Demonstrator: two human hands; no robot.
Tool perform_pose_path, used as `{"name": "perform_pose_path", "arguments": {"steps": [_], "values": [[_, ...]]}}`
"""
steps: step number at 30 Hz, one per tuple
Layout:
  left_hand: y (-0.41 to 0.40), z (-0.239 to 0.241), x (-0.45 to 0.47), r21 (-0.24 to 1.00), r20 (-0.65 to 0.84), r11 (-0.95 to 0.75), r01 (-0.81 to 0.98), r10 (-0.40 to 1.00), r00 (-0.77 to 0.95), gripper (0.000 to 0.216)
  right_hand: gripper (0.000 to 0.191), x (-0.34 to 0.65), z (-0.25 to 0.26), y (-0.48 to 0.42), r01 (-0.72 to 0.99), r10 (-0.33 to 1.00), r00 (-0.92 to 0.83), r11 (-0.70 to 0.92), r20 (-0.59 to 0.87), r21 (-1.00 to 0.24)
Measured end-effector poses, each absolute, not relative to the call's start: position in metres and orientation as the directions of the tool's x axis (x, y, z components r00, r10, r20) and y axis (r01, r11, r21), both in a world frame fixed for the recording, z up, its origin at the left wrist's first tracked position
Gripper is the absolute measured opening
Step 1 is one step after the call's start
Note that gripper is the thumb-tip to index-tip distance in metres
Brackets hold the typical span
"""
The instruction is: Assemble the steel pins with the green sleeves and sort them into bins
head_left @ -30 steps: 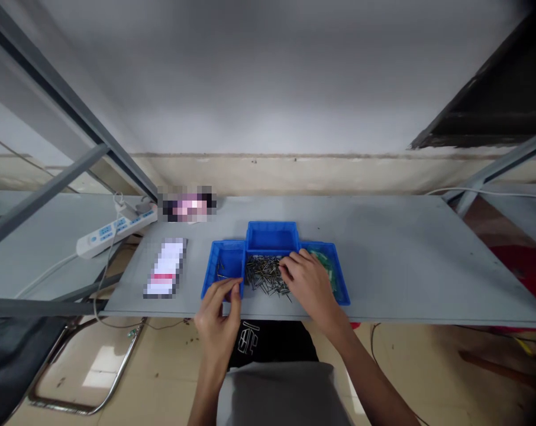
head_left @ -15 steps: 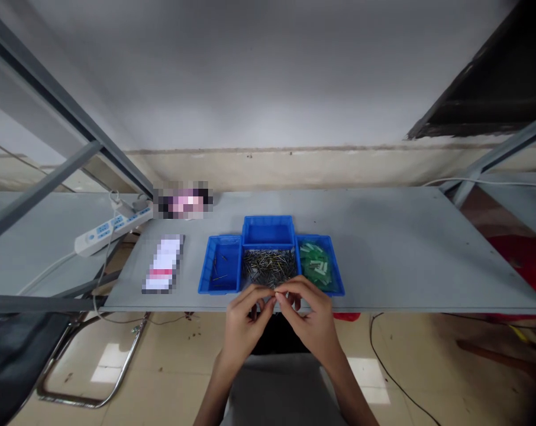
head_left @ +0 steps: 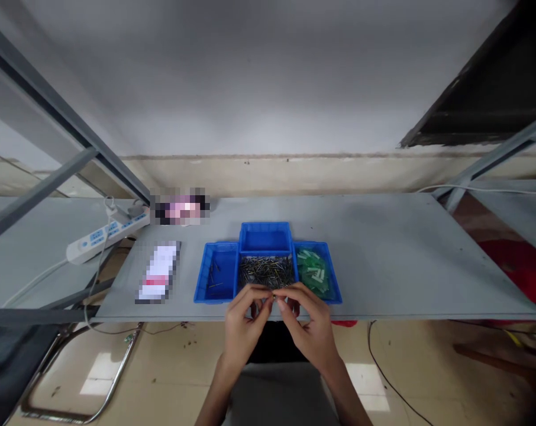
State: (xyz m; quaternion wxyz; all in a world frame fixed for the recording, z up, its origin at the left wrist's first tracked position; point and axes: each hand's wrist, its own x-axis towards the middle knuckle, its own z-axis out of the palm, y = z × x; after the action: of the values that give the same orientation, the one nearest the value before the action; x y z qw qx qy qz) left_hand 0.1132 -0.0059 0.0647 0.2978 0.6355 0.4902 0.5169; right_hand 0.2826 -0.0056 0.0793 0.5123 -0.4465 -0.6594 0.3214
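Note:
My left hand (head_left: 246, 313) and my right hand (head_left: 307, 313) meet fingertip to fingertip at the table's front edge. Both are closed in a pinch around something tiny between them, too small to name. Just beyond the fingers lies a blue bin of thin metal pins (head_left: 268, 271), its near side partly covered by my hands. To the right, a blue bin (head_left: 334, 278) holds a green bag (head_left: 312, 287) with pale green tube-like pieces (head_left: 316, 274). On the left, another blue bin (head_left: 202, 284) has a few pins in it.
A fourth blue bin (head_left: 265, 238) stands behind the pins. Left of the bins lies a blurred phone-like object (head_left: 158, 272), with a pixelated pink item (head_left: 183, 210) farther back. A white power strip (head_left: 103, 236) sits by the metal frame. A folding chair (head_left: 77, 408) is below left.
My view has shifted slightly, so the table and bins appear lower and a little left. My hands stay together, with the fingertips slightly changed around the tiny thing.

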Motion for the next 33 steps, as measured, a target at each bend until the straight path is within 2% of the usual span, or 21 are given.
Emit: {"name": "perform_pose_path", "arguments": {"steps": [8,13,17,21,24,28,33], "values": [[-0.002,0.063,0.116,0.875,0.362,-0.337,0.348,0.932,-0.008,0.01,0.018,0.29,0.073,-0.007,0.346,0.909,-0.075,0.409,0.41,-0.844],[-0.008,0.063,0.109,0.829,0.403,-0.329,0.452,0.912,-0.074,0.007,0.02,0.296,0.068,0.001,0.594,0.849,-0.084,0.462,0.521,-0.658],[-0.01,0.069,0.079,0.749,0.48,-0.277,0.602,0.853,-0.205,0.01,0.021,0.301,0.07,0.021,0.698,0.83,-0.165,0.48,0.534,-0.531],[-0.001,0.075,0.04,0.659,0.515,-0.167,0.733,0.81,-0.279,0.016,0.018,0.3,0.071,0.046,0.746,0.808,-0.343,0.544,0.478,-0.385],[0.005,0.076,0.03,0.629,0.522,-0.13,0.766,0.801,-0.293,0.021,0.017,0.296,0.068,0.06,0.761,0.798,-0.446,0.576,0.404,-0.299],[0.004,0.077,0.045,0.636,0.526,-0.183,0.75,0.814,-0.247,0.017,0.014,0.29,0.065,0.071,0.793,0.814,-0.488,0.564,0.315,-0.23],[0.0,0.075,0.069,0.671,0.489,-0.253,0.697,0.857,-0.16,0.015,0.009,0.282,0.065,0.079,0.825,0.845,-0.48,0.526,0.237,-0.204]]}}
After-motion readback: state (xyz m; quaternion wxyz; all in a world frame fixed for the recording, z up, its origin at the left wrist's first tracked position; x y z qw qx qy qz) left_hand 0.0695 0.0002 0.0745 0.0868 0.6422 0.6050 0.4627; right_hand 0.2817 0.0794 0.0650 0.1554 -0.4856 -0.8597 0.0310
